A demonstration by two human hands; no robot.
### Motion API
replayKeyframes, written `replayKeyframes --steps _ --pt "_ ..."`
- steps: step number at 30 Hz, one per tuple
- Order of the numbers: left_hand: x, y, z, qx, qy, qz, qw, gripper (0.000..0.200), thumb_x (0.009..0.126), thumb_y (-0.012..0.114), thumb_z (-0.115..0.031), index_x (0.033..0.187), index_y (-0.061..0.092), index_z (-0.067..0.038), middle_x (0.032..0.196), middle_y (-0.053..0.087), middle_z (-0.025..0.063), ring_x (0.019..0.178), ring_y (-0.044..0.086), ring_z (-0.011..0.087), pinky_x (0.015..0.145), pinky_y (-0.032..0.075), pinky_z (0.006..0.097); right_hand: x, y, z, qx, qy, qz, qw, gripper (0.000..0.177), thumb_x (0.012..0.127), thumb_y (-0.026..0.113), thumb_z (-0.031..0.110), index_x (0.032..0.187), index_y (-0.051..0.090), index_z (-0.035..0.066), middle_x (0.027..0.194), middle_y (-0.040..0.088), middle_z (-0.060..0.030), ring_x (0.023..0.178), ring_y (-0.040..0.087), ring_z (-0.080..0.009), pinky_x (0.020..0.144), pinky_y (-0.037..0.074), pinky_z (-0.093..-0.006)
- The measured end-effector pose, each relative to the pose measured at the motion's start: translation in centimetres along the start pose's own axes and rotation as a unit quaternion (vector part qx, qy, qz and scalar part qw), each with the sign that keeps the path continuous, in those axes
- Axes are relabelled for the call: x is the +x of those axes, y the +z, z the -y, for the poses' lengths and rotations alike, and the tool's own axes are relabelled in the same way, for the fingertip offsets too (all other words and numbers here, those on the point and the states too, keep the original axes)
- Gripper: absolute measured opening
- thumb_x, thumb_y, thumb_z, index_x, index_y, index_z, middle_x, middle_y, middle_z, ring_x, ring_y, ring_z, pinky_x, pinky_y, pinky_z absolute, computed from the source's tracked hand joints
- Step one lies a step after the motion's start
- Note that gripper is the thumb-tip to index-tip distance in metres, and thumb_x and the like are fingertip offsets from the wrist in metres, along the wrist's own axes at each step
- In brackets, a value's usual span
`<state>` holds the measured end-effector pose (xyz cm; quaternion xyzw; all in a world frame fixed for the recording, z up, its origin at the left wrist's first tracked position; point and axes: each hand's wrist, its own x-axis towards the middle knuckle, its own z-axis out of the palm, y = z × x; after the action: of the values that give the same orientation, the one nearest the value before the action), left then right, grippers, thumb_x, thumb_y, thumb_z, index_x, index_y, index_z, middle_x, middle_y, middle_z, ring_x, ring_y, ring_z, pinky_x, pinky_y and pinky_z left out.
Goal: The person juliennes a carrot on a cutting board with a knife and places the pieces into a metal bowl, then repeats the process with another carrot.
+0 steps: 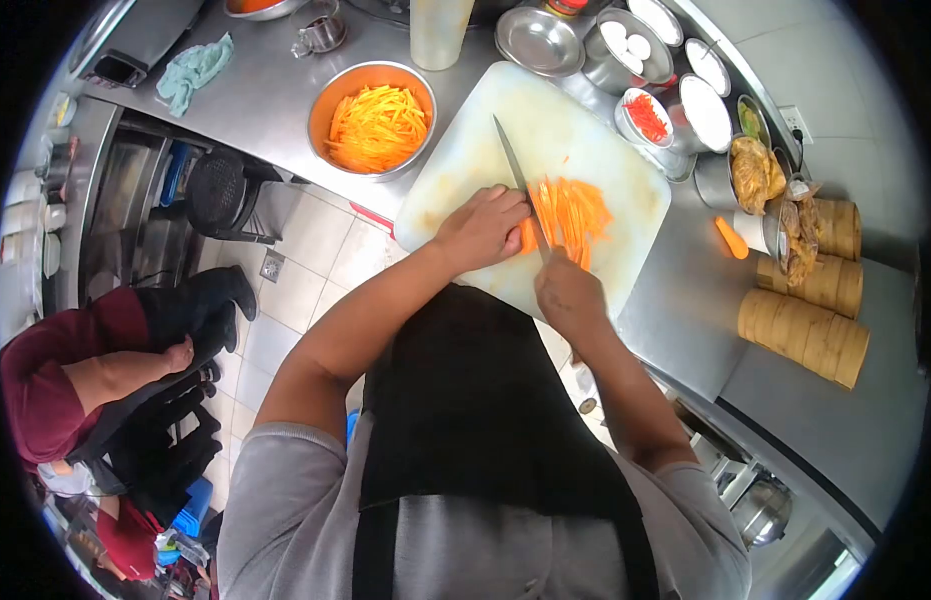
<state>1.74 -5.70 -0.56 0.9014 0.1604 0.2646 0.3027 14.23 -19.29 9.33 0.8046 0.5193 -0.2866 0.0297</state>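
A kitchen knife point(510, 153) lies across the white cutting board point(620, 165), with my right hand point(571, 292) wrapped round its handle at the near side. The blade points away from me. Just left of the blade, my left hand point(482, 230) presses down with curled fingers on an orange carrot piece point(527, 238), partly hidden under them. To the right of the blade, cut carrot strips point(575, 215) lie in a loose pile. A metal bowl point(318, 122) left of the board holds many more carrot strips point(380, 128).
A peeled carrot point(730, 238) lies right of the board, near stacked bamboo steamers point(800, 335). Metal pots and a bowl of red strips point(645, 118) stand at the back right. A green cloth point(193, 72) lies at the left. A person in a maroon top point(40, 385) stands lower left.
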Motion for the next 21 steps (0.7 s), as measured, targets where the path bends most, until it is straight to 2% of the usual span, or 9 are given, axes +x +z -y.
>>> replayKeyframes --steps 2,4,5,6,9,12,15,16,21 --pt "-0.1 0.1 0.1 0.0 0.0 0.009 1.0 0.028 0.074 0.065 -0.009 0.102 0.062 -0.005 0.107 0.06 0.0102 0.101 0.056 0.0311 0.091 0.047 0.0401 2.5 2.2 0.0 0.014 0.033 -0.039 0.999 0.025 0.096 0.051 0.022 0.1 0.054 -0.002 0.087 0.069 -0.0281 0.083 0.069 -0.045 0.078 0.054 -0.0529" --pt "-0.5 -0.1 -0.3 0.002 0.003 0.025 1.0 0.03 0.074 0.065 -0.009 0.103 0.063 -0.005 0.108 0.06 0.0101 0.102 0.056 0.0308 0.092 0.047 0.0406 4.0 1.2 0.1 0.02 -0.009 -0.057 0.998 0.025 0.095 0.051 0.022 0.1 0.054 -0.002 0.086 0.069 -0.0275 0.084 0.069 -0.0448 0.078 0.054 -0.0526" --pt "-0.2 -0.4 -0.3 -0.015 0.01 -0.013 1.0 0.03 0.074 0.065 -0.009 0.104 0.063 -0.005 0.109 0.06 0.0099 0.103 0.056 0.0305 0.092 0.047 0.0413 4.5 0.4 0.1 0.02 -0.05 -0.079 0.995 0.024 0.095 0.051 0.022 0.099 0.054 -0.002 0.086 0.069 -0.027 0.084 0.069 -0.0445 0.079 0.054 -0.0522" --pt "-0.1 -0.6 -0.3 -0.034 0.015 -0.051 0.998 0.031 0.074 0.065 -0.009 0.105 0.063 -0.005 0.11 0.06 0.0096 0.103 0.055 0.0302 0.093 0.046 0.042 4.5 -0.3 0.3 -0.002 -0.014 -0.065 0.998 0.023 0.094 0.052 0.021 0.098 0.054 -0.001 0.083 0.069 -0.025 0.083 0.069 -0.0436 0.078 0.054 -0.0519" --pt "-0.9 -1.5 -1.0 0.007 -0.004 -0.064 0.998 0.032 0.074 0.064 -0.008 0.105 0.064 -0.005 0.11 0.059 0.0094 0.102 0.055 0.0302 0.092 0.046 0.0432 2.2 -2.8 0.4 0.013 -0.076 -0.071 0.994 0.022 0.093 0.053 0.02 0.097 0.054 -0.002 0.083 0.069 -0.0246 0.083 0.069 -0.0431 0.079 0.054 -0.0516" --pt "-0.8 -1.7 -0.8 0.036 -0.022 0.037 0.998 0.032 0.073 0.064 -0.007 0.105 0.064 -0.005 0.108 0.058 0.0097 0.1 0.055 0.0303 0.089 0.047 0.042 -0.8 -3.1 0.1 -0.002 -0.074 -0.052 0.996 0.022 0.092 0.055 0.018 0.098 0.053 -0.002 0.085 0.069 -0.0256 0.082 0.069 -0.0437 0.078 0.055 -0.0515" --pt "-0.7 -1.3 -0.2 0.005 -0.012 0.022 1.0 0.033 0.073 0.064 -0.008 0.105 0.064 -0.005 0.106 0.058 0.0098 0.099 0.055 0.0302 0.087 0.047 0.0412 -1.5 -1.4 0.3 -0.026 0.017 0.004 1.0 0.022 0.092 0.054 0.018 0.099 0.053 -0.002 0.084 0.069 -0.0268 0.08 0.069 -0.0449 0.076 0.055 -0.052" --pt "-0.7 -1.5 -0.2 0.004 -0.015 0.022 1.0 0.033 0.073 0.064 -0.008 0.105 0.064 -0.005 0.106 0.058 0.0098 0.099 0.055 0.0302 0.087 0.047 0.0412 -1.2 0.2 -0.1 0.015 -0.035 -0.053 0.998 0.022 0.092 0.053 0.017 0.099 0.053 -0.003 0.082 0.069 -0.0275 0.078 0.07 -0.0448 0.075 0.055 -0.053" --pt "-0.7 -1.6 -0.4 0.007 0.0 0.009 1.0 0.034 0.073 0.064 -0.011 0.107 0.062 -0.005 0.106 0.058 0.0092 0.097 0.055 0.0299 0.087 0.047 0.0413 2.4 1.4 -0.1 0.011 -0.003 -0.08 0.997 0.02 0.095 0.05 0.018 0.097 0.052 -0.002 0.08 0.067 -0.0265 0.079 0.067 -0.0458 0.073 0.053 -0.0538"
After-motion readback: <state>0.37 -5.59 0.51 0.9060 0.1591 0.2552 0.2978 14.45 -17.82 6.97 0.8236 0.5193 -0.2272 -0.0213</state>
